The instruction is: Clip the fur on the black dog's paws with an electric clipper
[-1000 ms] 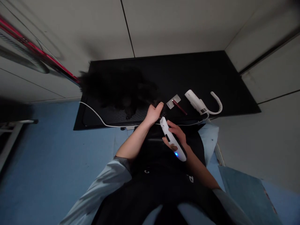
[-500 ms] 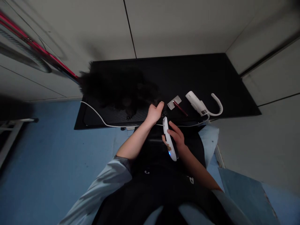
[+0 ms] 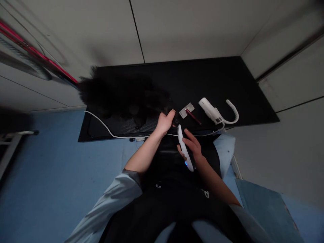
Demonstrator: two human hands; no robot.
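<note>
One black dog (image 3: 121, 96): it is occupying the worktop's (image 3: 207, 74) left part.
Left hand (image 3: 165, 122): I am clasping its leg (image 3: 177, 121), grip wrapped closed.
Right hand (image 3: 194, 148): I am holding the white clipper (image 3: 184, 150), grip curled round it, its far tip sitting near that leg.

Black table (image 3: 207, 76) beneath a furry black animal (image 3: 121, 92), red-handled brush (image 3: 188, 111) and white corded device (image 3: 210, 110)

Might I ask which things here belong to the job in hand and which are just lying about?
In use:
white clippers, in the right hand
black dog, left hand at its leg
black table, under the dog

Apparently lying by:
red-handled brush
white corded device
</note>
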